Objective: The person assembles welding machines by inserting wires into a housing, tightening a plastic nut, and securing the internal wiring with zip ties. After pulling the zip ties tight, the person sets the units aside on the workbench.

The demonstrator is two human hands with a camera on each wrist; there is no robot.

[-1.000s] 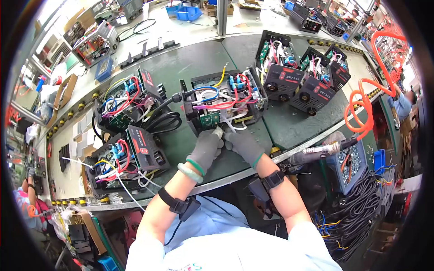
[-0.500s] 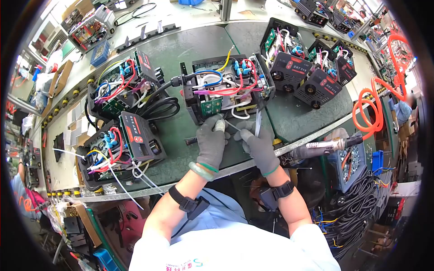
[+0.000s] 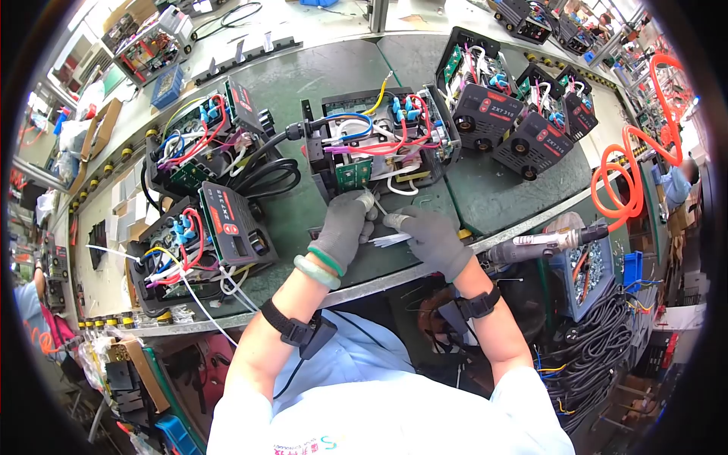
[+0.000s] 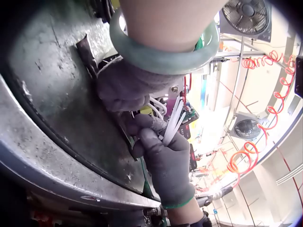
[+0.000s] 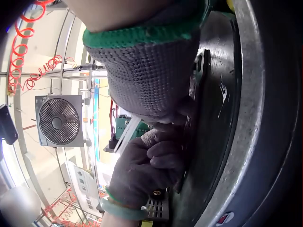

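Note:
An opened welding machine (image 3: 379, 144), its circuit board and coloured wires exposed, lies on the green work surface. At its front edge my gloved left hand (image 3: 345, 225) curls its fingers, the fingertips pinching one end of a thin white cable tie (image 3: 380, 206). The gloved right hand (image 3: 436, 241) pinches the other end from the right. A few more white cable ties (image 4: 174, 122) stick out of the right hand's grasp, clear in the left wrist view. Beside the left hand a dark flat piece (image 4: 86, 54) lies on the surface, partly hidden.
Two opened machines stand left, one front panel (image 3: 231, 220) facing me; several more (image 3: 493, 114) stand right. A power driver (image 3: 542, 243) on an orange coiled hose (image 3: 618, 186) lies at the table's metal edge (image 3: 387, 286). A blue bin of screws (image 3: 584, 273) and black cables (image 3: 591, 364) are lower right.
The hands drew apart from the machine's front wires. The cable ties in the right hand swung from upright to lying sideways toward the left hand. The view shifted slightly.

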